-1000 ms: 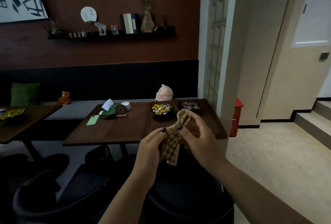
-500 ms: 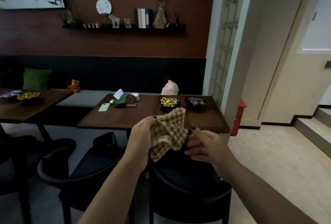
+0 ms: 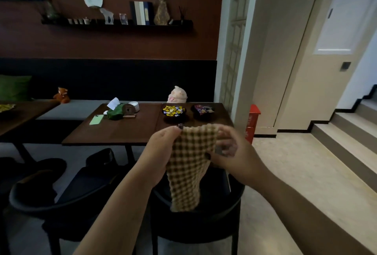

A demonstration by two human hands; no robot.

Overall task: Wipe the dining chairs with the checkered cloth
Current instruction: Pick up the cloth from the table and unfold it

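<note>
A tan and brown checkered cloth hangs spread out in front of me, above a black dining chair at the table's near side. My left hand pinches the cloth's top left corner. My right hand grips its top right edge, fingers partly blurred. A second black chair stands to the left of the first, its curved back towards me.
The dark wooden table holds a green phone, a tissue holder and two bowls of wrapped sweets. A cushioned bench runs behind it. A red box stands by the pillar; steps rise at right.
The bunched cloth has been pulled open between both hands and now hangs flat and long. My right hand went from below the cloth to its top right edge.
</note>
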